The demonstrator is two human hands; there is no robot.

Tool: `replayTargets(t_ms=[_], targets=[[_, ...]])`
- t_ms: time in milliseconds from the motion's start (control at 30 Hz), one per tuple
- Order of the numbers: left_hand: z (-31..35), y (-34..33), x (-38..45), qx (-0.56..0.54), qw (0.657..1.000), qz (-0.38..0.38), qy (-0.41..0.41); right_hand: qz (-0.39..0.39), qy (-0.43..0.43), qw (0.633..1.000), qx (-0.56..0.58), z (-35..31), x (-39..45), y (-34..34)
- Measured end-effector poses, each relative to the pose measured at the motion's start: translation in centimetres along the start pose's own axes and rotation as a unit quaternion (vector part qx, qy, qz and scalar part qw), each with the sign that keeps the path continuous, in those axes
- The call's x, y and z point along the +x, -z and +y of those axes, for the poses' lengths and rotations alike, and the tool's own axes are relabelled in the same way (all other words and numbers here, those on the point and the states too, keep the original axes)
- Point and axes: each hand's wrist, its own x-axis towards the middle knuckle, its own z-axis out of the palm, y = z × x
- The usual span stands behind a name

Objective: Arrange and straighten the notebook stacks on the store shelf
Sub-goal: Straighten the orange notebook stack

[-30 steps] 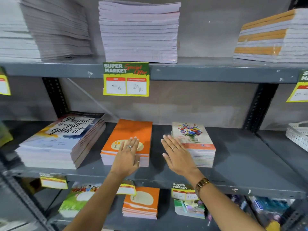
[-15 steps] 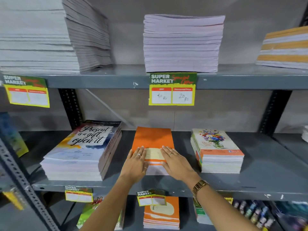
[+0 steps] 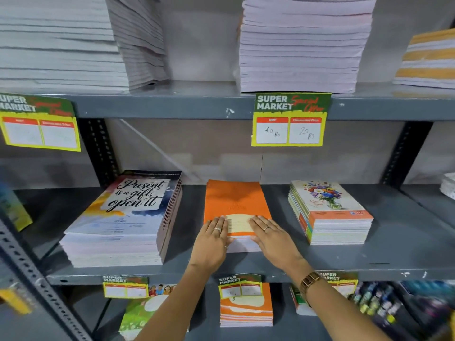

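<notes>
Head view: I see my left hand [image 3: 213, 242] and right hand [image 3: 272, 238] pressed flat, fingers together, on the near edge of the orange notebook stack [image 3: 234, 203] mid-shelf. At nine o'clock sits the "Present" stack [image 3: 123, 217]; at three o'clock, the floral stack [image 3: 330, 212]. Farther at twelve, a price tag [image 3: 289, 119].

Grey metal shelving [image 3: 197, 107] stands against a plain grey-beige wall [image 3: 221, 156], with black perforated uprights [image 3: 98, 148] behind and yellow-green price tags [image 3: 289, 119] clipped to the shelf edges.
</notes>
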Motion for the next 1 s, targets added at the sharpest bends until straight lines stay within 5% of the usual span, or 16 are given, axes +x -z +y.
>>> replayTargets(t_ms=[433,1000], targets=[[0.03,0.09,-0.05,0.021,1.0,0.014,0.003,0.104,0.036,0.992,-0.057,-0.07,0.37,-0.41],[0.22,0.1,-0.21,0.029,0.998,0.057,0.005,0.053,0.057,0.997,0.006,0.55,0.02,0.27]])
